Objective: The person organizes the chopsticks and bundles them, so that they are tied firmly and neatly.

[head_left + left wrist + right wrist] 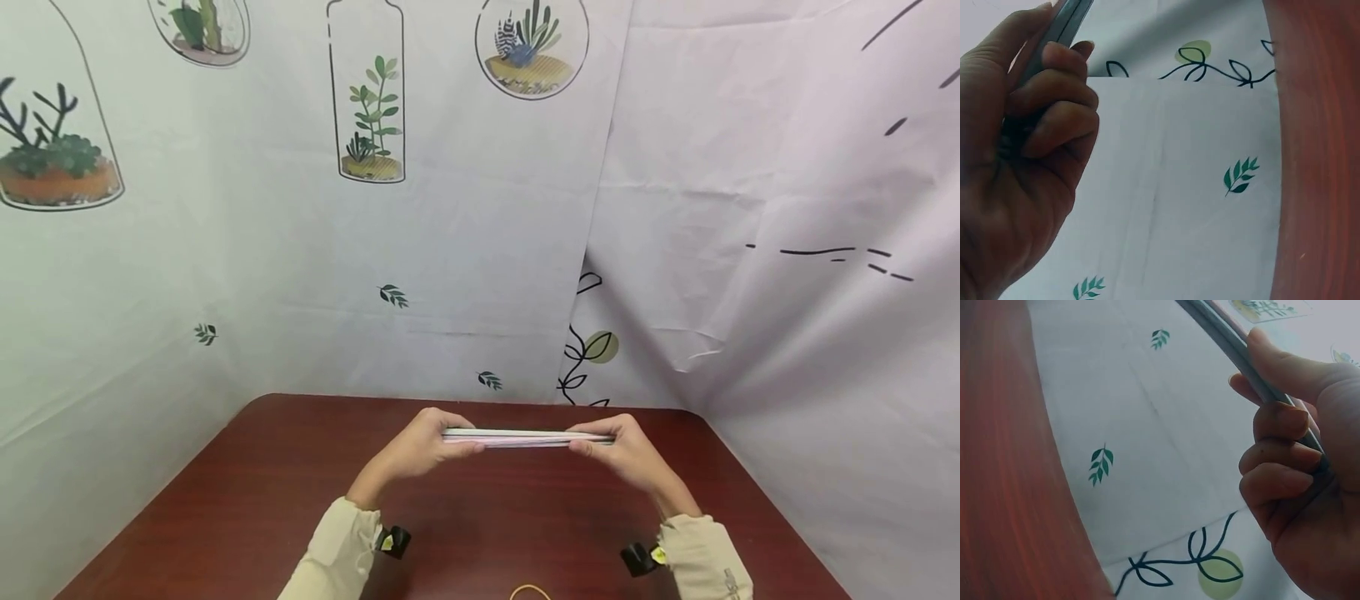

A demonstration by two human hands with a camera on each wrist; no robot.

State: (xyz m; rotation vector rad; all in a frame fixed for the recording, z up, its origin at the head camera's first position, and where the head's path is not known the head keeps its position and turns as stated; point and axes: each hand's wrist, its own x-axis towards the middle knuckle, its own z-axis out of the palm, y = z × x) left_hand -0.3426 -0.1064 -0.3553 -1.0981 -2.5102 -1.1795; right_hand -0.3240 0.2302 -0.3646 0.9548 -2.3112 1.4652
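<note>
A thin, straight, layered bundle [525, 438], pale with white, grey and pinkish edges, is held level above the table. Its exact kind cannot be told from this side. My left hand [426, 443] grips its left end, and my right hand [628, 454] grips the right end. In the left wrist view, curled fingers [1060, 100] wrap around the dark grey edge of the bundle [1063, 28]. The right wrist view shows the right fingers [1279, 450] curled about the other end, with the thumb lying along it. Inside both palms the ends are partly hidden.
A dark red-brown table [300, 475] lies beneath the hands. At its near edge, part of a thin yellow loop [530, 586] shows, cut off by the frame. White cloth [465, 250] printed with plants hangs behind and at the sides.
</note>
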